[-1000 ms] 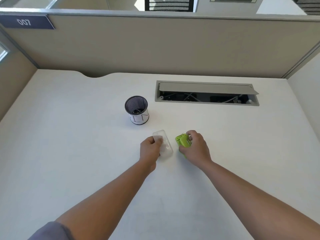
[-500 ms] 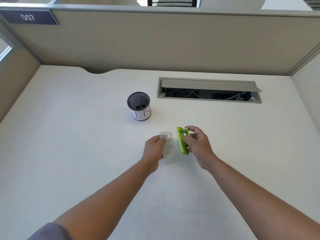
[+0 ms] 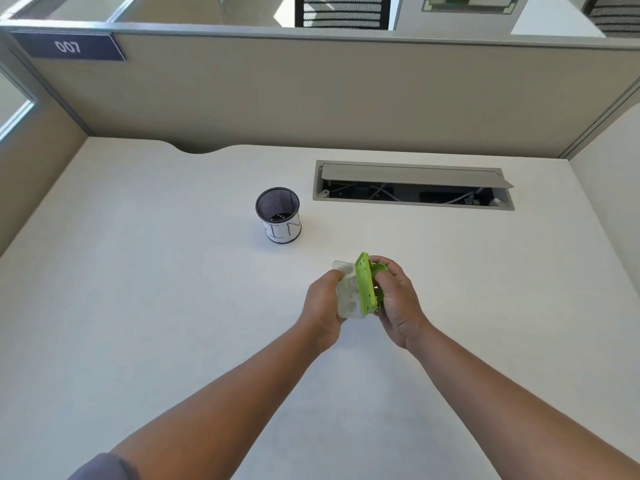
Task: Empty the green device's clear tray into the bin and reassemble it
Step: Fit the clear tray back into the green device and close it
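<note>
The green device [image 3: 366, 284] stands on edge above the white desk, gripped by my right hand [image 3: 394, 301] from its right side. Its flat green base faces left. The clear tray [image 3: 348, 292] is pressed against that base, and my left hand [image 3: 322, 303] holds it from the left. The two parts touch along the green edge. The bin [image 3: 278, 214], a small black mesh cup with a white paper label, stands upright on the desk, up and to the left of my hands. A few small white bits lie at its bottom.
An open cable hatch [image 3: 414, 185] with wires inside is set into the desk at the back right. Beige partition walls [image 3: 311, 95] close off the back and both sides. The white desk [image 3: 156, 323] spreads out around my hands.
My hands have come together. The tray and the green device were apart before and now touch. The device has turned up on its edge.
</note>
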Demonstrator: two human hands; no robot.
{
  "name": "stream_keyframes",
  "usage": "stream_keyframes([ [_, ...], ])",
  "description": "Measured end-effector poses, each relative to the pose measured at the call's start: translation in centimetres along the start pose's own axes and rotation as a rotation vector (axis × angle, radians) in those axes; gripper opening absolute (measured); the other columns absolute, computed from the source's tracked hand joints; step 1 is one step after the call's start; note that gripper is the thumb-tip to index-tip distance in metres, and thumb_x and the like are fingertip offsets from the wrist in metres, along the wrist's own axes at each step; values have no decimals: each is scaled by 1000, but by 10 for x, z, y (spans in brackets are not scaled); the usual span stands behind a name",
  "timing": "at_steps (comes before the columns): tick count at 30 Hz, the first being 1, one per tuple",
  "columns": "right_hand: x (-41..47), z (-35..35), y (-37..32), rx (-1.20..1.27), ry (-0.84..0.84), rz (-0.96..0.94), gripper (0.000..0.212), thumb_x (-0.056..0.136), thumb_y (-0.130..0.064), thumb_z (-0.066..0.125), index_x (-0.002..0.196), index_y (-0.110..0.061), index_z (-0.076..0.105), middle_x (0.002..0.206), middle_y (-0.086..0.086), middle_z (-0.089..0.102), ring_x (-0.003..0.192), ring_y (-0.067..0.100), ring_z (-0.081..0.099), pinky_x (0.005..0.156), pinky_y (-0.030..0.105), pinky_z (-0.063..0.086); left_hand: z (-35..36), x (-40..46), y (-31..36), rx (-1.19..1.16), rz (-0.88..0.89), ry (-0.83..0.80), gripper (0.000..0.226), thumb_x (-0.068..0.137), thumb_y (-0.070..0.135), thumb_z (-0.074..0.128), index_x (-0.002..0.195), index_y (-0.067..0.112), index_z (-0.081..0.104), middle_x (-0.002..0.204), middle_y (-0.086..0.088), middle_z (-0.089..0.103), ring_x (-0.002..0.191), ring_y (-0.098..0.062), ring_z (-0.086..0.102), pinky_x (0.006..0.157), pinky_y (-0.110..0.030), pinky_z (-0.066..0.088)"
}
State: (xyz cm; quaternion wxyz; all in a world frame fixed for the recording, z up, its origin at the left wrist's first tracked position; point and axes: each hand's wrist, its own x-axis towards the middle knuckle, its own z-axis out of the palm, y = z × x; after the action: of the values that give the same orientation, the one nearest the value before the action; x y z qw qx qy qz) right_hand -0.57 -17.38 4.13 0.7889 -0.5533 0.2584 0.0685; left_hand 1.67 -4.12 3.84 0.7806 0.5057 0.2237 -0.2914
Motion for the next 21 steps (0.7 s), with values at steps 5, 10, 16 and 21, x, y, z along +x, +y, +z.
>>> stream_keyframes([
  [5,0,0,3,-67,19,-39,25,89,-24,54,108,-28,70,87,-1,70,68,15,62,54,29,52,5,-5,2,-77,-39,-5,37,105,41,47,119,15,68,90,-5,80,75,-18,76,68,-33,60],
  [10,1,2,6,-160,43,-98,24,85,-35,57,106,-34,67,89,2,66,76,15,61,65,35,52,11,-9,2,-89,-54,-35,42,107,44,44,121,14,68,93,-5,79,78,-17,75,70,-32,59],
  [16,0,6,8,-269,61,-190,21,91,-47,51,106,-39,63,84,-9,67,76,8,61,65,28,52,16,-13,3,-69,-27,-86,42,109,41,42,122,11,68,94,-5,76,85,-17,72,74,-32,58],
  [21,-1,7,13,-357,92,-218,24,93,-53,45,111,-42,56,92,-3,67,78,9,62,69,32,51,21,-16,3,-15,20,-109,36,106,38,47,109,10,70,102,-10,70,99,-23,65,86,-36,51],
])
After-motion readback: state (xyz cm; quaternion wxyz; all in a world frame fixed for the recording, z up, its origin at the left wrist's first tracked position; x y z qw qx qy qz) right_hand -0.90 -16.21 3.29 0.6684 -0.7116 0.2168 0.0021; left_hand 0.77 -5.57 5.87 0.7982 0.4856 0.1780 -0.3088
